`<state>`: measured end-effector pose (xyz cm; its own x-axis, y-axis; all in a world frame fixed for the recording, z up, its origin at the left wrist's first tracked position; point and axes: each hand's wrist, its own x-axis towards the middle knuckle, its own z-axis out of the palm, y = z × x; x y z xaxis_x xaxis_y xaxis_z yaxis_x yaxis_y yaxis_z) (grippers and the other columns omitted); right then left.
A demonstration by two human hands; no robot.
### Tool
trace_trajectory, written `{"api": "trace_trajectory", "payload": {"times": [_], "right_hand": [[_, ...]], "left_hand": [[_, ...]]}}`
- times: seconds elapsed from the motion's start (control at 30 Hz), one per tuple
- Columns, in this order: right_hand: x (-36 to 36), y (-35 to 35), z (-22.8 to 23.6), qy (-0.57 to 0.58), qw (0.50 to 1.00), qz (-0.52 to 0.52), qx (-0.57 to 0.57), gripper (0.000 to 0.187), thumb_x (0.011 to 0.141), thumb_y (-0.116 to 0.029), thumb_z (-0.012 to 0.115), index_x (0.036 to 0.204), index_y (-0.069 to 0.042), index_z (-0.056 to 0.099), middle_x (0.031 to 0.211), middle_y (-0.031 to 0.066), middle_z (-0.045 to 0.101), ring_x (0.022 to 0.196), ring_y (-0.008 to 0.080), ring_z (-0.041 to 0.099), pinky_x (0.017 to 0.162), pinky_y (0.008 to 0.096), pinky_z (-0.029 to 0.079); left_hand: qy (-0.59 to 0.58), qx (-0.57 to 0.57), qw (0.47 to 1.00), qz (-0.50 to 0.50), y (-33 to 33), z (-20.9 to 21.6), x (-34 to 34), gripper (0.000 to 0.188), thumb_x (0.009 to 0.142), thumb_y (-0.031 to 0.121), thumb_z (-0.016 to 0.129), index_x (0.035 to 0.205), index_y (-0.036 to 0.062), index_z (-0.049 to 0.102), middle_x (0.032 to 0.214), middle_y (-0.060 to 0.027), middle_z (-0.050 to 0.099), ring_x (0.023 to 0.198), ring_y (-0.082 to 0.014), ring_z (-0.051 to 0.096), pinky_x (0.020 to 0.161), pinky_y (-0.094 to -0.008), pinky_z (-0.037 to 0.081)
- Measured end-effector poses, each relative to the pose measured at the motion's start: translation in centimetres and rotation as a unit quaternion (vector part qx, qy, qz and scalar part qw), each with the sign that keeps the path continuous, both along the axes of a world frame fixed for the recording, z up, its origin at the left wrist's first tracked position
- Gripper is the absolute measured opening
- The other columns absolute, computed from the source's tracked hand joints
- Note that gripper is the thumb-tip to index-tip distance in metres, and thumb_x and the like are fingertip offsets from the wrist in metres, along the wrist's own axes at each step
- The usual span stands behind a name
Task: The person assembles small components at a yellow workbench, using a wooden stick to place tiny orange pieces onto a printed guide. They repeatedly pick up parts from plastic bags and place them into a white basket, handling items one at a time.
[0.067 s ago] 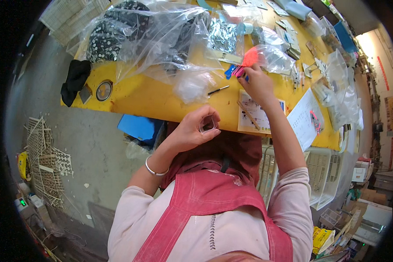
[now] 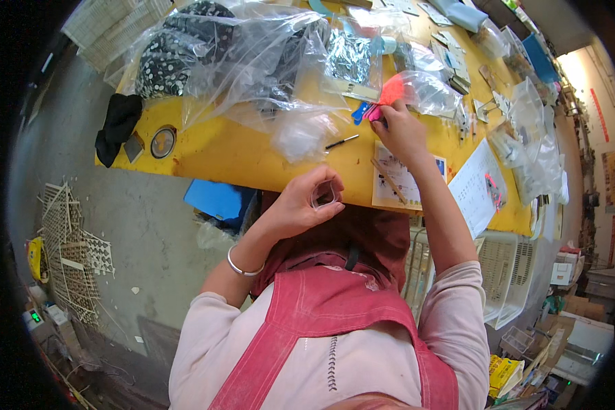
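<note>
At the table's front edge, my left hand curls around a small clear plastic holder with an open mouth; whether it is a cup or a bag I cannot tell. My right hand reaches over the table with thumb and fingers pinched together. Its fingertips touch a small cluster of pink pieces, and what lies between them is hidden. Beside these is a flat blue piece. Just behind the fingers rests an orange-red piece, partly under clear plastic.
Clear plastic bags cover the yellow table's far left. A black pen, a printed sheet with a thin stick, and a white paper lie near my hands. White baskets stand below right.
My right fingertips have shifted very slightly at the pink pieces, and the blue bit beneath them is less visible. My left hand keeps its place.
</note>
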<state>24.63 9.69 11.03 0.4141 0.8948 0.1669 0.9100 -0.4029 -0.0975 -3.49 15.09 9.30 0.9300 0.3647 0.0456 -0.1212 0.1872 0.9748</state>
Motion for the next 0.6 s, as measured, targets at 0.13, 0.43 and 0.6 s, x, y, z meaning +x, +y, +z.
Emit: {"api": "trace_trajectory", "payload": {"times": [0.13, 0.43, 0.6], "right_hand": [[0.8, 0.3, -1.0, -0.013, 0.996, 0.054, 0.063, 0.022, 0.091, -0.027, 0.075, 0.106, -0.011, 0.075, 0.106, 0.0086, 0.068, 0.089, 0.0336, 0.072, 0.075, 0.0447, 0.057], [1.3, 0.6, -0.4, -0.052, 0.993, 0.101, 0.032, 0.011, 0.095, -0.021, 0.064, 0.095, -0.012, 0.072, 0.09, 0.0091, 0.068, 0.085, 0.0322, 0.072, 0.068, 0.0463, 0.057], [2.3, 0.4, -1.7, -0.077, 0.986, 0.14, 0.05, 0.01, 0.096, -0.019, 0.063, 0.096, -0.012, 0.071, 0.092, 0.0087, 0.068, 0.083, 0.0316, 0.071, 0.067, 0.0461, 0.057]], "left_hand": [[0.016, -0.015, 1.0, 0.009, 0.1, 0.2, -0.5, 0.028, 0.092, -0.002, 0.073, 0.113, 0.0021, 0.055, 0.097, -0.0021, 0.058, 0.09, -0.0091, 0.059, 0.083, -0.0252, 0.05], [0.015, -0.044, 0.999, 0.008, 0.6, -0.3, -0.5, 0.029, 0.093, 0.001, 0.075, 0.115, 0.003, 0.057, 0.102, -0.0011, 0.06, 0.097, -0.0094, 0.06, 0.089, -0.0258, 0.051], [0.014, -0.061, 0.998, 0.014, 0.7, -0.6, -0.6, 0.028, 0.093, 0.002, 0.076, 0.115, 0.0039, 0.058, 0.103, -0.0004, 0.06, 0.099, -0.0094, 0.06, 0.091, -0.0259, 0.051]]}}
